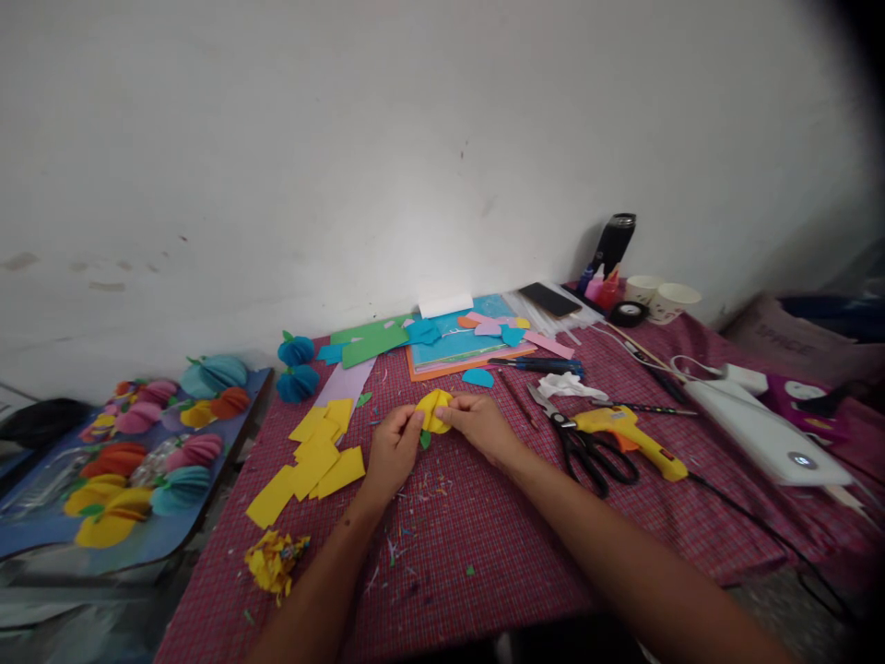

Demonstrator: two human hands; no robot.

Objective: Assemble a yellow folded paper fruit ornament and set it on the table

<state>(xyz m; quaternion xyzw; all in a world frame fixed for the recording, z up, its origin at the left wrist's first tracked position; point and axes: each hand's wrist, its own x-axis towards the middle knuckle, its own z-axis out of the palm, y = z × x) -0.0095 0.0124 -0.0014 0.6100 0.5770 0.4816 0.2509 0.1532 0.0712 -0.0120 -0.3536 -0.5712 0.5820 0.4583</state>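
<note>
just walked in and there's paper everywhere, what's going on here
A person sits at a table with a red checked cloth, both hands pinching a folded yellow paper piece: left hand on its left side, right hand on its right. Cut yellow squares lie left of the hands; scissors and a glue gun lie to the right. Finished paper balls sit on a blue board at far left.

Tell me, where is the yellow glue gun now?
In the head view, the yellow glue gun lies on the table's right side, beside the black scissors, right of the right hand.
</note>
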